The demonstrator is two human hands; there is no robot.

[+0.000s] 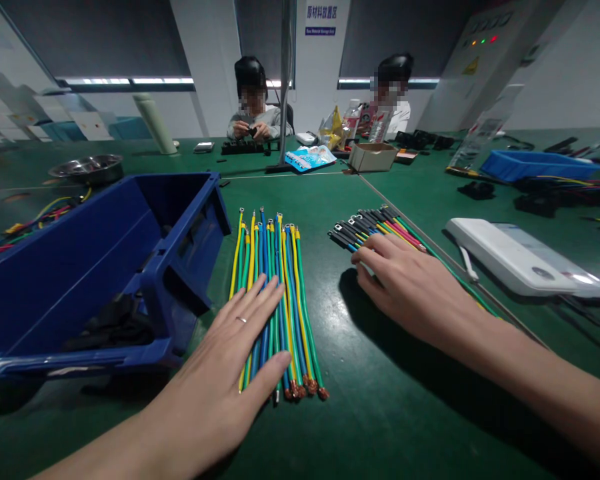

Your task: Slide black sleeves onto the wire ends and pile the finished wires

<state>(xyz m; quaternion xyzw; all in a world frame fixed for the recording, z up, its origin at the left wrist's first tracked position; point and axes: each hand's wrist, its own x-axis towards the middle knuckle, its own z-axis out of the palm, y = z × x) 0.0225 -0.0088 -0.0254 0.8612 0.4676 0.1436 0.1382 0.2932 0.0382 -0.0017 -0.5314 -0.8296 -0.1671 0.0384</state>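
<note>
My left hand [247,333] lies flat with its fingers stretched over a row of cables [290,287]. These cables are green, yellow and blue, with metal lugs at the far end and bare copper strands at several near ends. My right hand [400,273] has its fingers bent down at a second bunch of cables [365,223], which carry black sleeves and metal lugs. Part of that bunch is hidden under the hand. What the right fingers grip, if anything, does not show.
A deep blue bin [180,247] with black parts stands at the left, a metal bowl [87,170] behind it. At the right lies a white power bank [510,257]. A cardboard box [373,157] and a blue packet [310,159] sit farther back. Two people sit across the table.
</note>
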